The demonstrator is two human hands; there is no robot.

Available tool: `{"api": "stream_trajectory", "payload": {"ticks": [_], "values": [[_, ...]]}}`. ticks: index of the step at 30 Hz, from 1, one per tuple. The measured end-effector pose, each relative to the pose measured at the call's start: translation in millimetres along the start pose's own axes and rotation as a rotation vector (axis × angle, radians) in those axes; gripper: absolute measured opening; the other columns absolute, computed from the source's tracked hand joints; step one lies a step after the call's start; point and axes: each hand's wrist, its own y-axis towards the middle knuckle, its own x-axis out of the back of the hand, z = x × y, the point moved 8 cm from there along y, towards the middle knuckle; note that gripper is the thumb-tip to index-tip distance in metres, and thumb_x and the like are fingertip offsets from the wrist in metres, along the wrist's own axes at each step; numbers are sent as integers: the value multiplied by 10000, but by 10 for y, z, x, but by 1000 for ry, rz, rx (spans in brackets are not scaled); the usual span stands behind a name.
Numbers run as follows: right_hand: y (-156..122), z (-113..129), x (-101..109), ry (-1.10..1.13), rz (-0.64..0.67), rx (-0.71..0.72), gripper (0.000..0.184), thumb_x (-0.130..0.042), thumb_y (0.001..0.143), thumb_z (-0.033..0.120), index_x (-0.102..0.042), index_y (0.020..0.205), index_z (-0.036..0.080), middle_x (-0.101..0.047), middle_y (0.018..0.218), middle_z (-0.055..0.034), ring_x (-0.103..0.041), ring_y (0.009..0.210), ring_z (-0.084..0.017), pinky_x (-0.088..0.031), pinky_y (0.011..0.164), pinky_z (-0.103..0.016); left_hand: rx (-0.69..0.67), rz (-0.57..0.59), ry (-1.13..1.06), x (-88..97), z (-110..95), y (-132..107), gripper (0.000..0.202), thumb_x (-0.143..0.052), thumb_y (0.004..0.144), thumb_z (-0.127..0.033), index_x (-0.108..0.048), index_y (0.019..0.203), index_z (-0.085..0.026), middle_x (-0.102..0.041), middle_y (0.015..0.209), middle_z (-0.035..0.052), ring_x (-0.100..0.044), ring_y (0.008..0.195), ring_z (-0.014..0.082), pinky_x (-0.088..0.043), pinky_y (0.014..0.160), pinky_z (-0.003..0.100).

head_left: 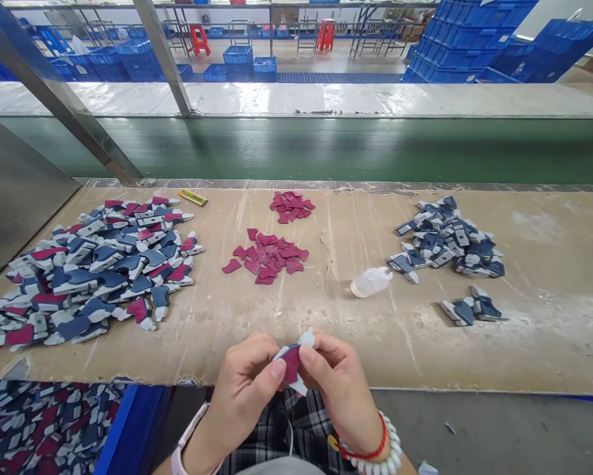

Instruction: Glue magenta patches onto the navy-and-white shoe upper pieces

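Note:
Between my two hands, just over the table's front edge, is a small grey and navy molded part [291,364] with a maroon patch on its face. My left hand [249,382] pinches its left side, thumb on the maroon face. On the other side my right hand [338,376] grips it near the top, thumb pressed on the patch. Ahead lie two piles of loose maroon pieces [271,256], a smaller one [291,206] farther back. A translucent squeeze bottle [372,282] rests on its side to the right.
At left spreads a large heap of navy, grey and maroon parts [103,257]. Navy and grey parts [449,237] are piled at right, with a few [471,307] nearer. A yellow box cutter [193,197] lies behind. Below left, a blue crate [128,429] holds many parts. Beyond runs a green conveyor belt [326,148].

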Motion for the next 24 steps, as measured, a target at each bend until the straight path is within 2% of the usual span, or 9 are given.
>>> {"api": "stream_trajectory", "payload": {"ticks": [4,8,12,19,22,24], "values": [[-16,17,0,-53,7,-4,365,-706,754,478,-574,591,178,-444,602,58,-461,460,-64,-434,417,-199,110,30,-113,-40,104,-20,526,-450,897,-556,-629,617,-148,-573,583,47,-509,593,154,-392,525,259],[-13,80,6,-96,-7,15,389,-697,765,468,-541,560,177,-451,601,56,-461,453,-61,-399,414,-201,230,35,-254,-82,231,-56,503,-491,865,-569,-606,620,-144,-557,569,25,-494,535,135,-383,499,250],[-3,124,-8,-118,-7,50,415,-677,793,436,-483,527,183,-430,558,71,-414,417,-44,-375,423,-203,286,122,-325,-164,246,-60,480,-525,846,-552,-628,643,-130,-549,563,19,-475,533,126,-387,529,250],[-11,137,-11,-194,-30,83,416,-688,770,457,-494,512,194,-437,582,57,-395,413,-55,-351,370,-207,269,255,-339,-273,264,-78,514,-601,769,-621,-569,600,-136,-495,541,-2,-405,509,99,-311,502,230],[-29,156,-4,-240,-15,130,410,-662,802,461,-541,520,190,-459,587,42,-411,450,-67,-366,410,-215,234,228,-328,-256,245,-79,538,-590,760,-654,-541,587,-147,-471,528,-8,-390,499,100,-297,496,236],[-45,152,3,-253,4,152,420,-571,872,476,-608,568,189,-481,591,26,-435,484,-83,-383,452,-227,147,152,-239,-186,167,-60,549,-563,778,-664,-539,582,-152,-471,546,-1,-405,527,114,-311,517,249]]}}
